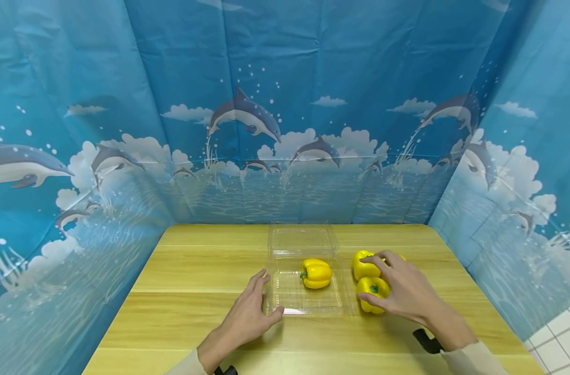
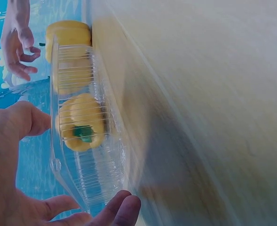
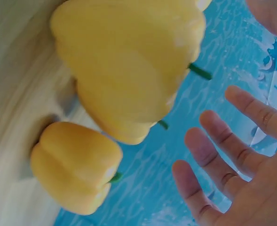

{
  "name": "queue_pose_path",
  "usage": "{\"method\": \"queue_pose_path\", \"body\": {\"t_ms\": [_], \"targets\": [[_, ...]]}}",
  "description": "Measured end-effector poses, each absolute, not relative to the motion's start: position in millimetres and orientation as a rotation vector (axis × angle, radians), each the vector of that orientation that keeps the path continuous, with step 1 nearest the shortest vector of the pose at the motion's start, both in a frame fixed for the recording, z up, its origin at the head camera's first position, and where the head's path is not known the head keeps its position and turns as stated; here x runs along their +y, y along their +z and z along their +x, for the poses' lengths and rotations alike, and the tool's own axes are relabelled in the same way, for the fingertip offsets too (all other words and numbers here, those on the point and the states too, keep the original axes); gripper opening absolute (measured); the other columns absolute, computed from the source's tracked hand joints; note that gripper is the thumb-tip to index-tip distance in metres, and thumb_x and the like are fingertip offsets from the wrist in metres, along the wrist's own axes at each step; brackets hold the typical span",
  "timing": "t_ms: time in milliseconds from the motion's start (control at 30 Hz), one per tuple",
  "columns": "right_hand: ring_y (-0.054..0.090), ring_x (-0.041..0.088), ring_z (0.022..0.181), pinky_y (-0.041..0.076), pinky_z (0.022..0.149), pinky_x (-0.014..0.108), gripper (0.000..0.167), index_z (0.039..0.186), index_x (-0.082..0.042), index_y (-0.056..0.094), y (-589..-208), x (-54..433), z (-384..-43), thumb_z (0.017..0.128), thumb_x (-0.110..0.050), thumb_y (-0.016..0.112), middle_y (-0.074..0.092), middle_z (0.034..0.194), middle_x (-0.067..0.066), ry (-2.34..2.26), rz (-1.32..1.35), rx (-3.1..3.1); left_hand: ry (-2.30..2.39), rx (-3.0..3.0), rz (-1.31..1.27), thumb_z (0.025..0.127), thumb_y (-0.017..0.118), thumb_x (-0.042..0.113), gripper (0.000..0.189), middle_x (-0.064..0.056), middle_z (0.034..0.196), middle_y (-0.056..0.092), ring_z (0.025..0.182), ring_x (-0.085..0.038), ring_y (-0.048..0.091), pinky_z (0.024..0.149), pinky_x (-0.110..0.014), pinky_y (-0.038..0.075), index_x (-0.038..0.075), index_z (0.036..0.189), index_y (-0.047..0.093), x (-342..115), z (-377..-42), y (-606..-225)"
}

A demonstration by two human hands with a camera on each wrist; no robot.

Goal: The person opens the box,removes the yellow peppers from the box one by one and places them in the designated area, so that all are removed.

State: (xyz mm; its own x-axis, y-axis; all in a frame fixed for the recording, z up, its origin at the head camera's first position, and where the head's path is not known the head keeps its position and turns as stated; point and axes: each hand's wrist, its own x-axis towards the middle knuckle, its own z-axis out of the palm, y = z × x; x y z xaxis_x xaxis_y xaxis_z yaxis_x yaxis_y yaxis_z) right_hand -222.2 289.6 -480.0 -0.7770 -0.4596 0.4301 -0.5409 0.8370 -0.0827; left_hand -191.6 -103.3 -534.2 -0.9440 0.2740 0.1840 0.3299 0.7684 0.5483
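Observation:
A clear plastic clamshell box (image 1: 285, 294) lies opened on the table, its lid (image 1: 300, 240) folded back on the far side. Inside the box's base rests one yellow bell pepper (image 1: 318, 274) on its side, green stem to the left. My left hand (image 1: 249, 315) is at the box's near left corner, thumb and fingers spread around its edge. To the right of the box, my right hand (image 1: 406, 286) hovers over loose yellow bell peppers (image 1: 372, 295). Its spread fingers (image 3: 213, 127) are apart from the peppers in the right wrist view. That hand partly hides another pepper behind it.
The wooden table (image 1: 181, 291) extends on both sides of the box. A blue dolphin-print curtain (image 1: 289, 104) encloses the back and sides. White tiles (image 1: 563, 333) show beyond the table at lower right.

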Motion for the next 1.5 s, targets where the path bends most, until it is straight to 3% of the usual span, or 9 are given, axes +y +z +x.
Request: {"method": "queue_pose_path", "body": {"t_ms": [500, 900, 1033, 1167, 1267, 1400, 1500], "targets": [[0.057, 0.022, 0.101, 0.048, 0.082, 0.049, 0.079, 0.145, -0.035, 0.05, -469.8, 256.3, -229.7, 0.077, -0.069, 0.074, 0.054, 0.129, 0.001, 0.237, 0.856, -2.62, -0.907, -2.857, -0.495, 0.088, 0.066, 0.059, 0.086, -0.005, 0.164, 0.023, 0.12, -0.027, 0.057, 0.094, -0.048, 0.052, 0.009, 0.152, 0.039, -103.9, -193.6, -537.7], [0.057, 0.02, 0.099, 0.047, 0.082, 0.048, 0.083, 0.149, -0.037, 0.046, -462.6, 230.4, -235.4, 0.079, -0.081, 0.058, 0.053, 0.13, 0.0, 0.199, 0.918, -2.641, -0.922, -2.875, -0.498, 0.089, 0.068, 0.055, 0.085, -0.007, 0.164, 0.023, 0.112, -0.023, 0.062, 0.09, -0.047, 0.054, 0.008, 0.152, 0.038, -103.5, -193.6, -538.1], [0.057, 0.021, 0.105, 0.048, 0.087, 0.051, 0.083, 0.149, -0.037, 0.045, -462.0, 221.4, -239.4, 0.079, -0.077, 0.065, 0.052, 0.13, -0.001, 0.194, 0.925, -2.679, -0.929, -2.882, -0.498, 0.089, 0.068, 0.055, 0.084, -0.005, 0.164, 0.022, 0.109, -0.02, 0.063, 0.088, -0.045, 0.055, 0.008, 0.152, 0.038, -104.3, -193.5, -538.2], [0.057, 0.022, 0.111, 0.047, 0.092, 0.052, 0.084, 0.151, -0.038, 0.043, -463.3, 214.2, -243.6, 0.079, -0.08, 0.06, 0.051, 0.132, -0.003, 0.195, 0.933, -2.728, -0.923, -2.877, -0.495, 0.089, 0.069, 0.055, 0.085, -0.006, 0.164, 0.023, 0.11, -0.021, 0.063, 0.09, -0.047, 0.054, 0.008, 0.152, 0.038, -104.4, -192.9, -538.6], [0.057, 0.019, 0.107, 0.049, 0.089, 0.048, 0.084, 0.152, -0.038, 0.041, -464.2, 209.4, -246.9, 0.081, -0.081, 0.055, 0.05, 0.132, -0.003, 0.207, 0.965, -2.728, -0.918, -2.872, -0.494, 0.088, 0.069, 0.055, 0.085, -0.008, 0.164, 0.024, 0.111, -0.023, 0.062, 0.092, -0.049, 0.053, 0.008, 0.152, 0.038, -104.5, -192.4, -539.0], [0.056, 0.017, 0.101, 0.05, 0.081, 0.041, 0.084, 0.152, -0.038, 0.041, -464.7, 203.3, -250.6, 0.08, -0.071, 0.069, 0.05, 0.132, -0.003, 0.255, 0.998, -2.73, -0.918, -2.871, -0.494, 0.088, 0.068, 0.056, 0.084, -0.005, 0.164, 0.023, 0.112, -0.022, 0.062, 0.091, -0.048, 0.053, 0.009, 0.152, 0.039, -104.4, -192.8, -538.9], [0.056, 0.018, 0.106, 0.05, 0.082, 0.041, 0.086, 0.152, -0.039, 0.04, -464.7, 198.4, -252.9, 0.078, -0.062, 0.078, 0.049, 0.134, -0.002, 0.298, 0.999, -2.768, -0.916, -2.869, -0.496, 0.088, 0.068, 0.056, 0.084, -0.003, 0.164, 0.022, 0.11, -0.021, 0.062, 0.09, -0.047, 0.054, 0.009, 0.152, 0.039, -104.5, -193.2, -539.0]]}}
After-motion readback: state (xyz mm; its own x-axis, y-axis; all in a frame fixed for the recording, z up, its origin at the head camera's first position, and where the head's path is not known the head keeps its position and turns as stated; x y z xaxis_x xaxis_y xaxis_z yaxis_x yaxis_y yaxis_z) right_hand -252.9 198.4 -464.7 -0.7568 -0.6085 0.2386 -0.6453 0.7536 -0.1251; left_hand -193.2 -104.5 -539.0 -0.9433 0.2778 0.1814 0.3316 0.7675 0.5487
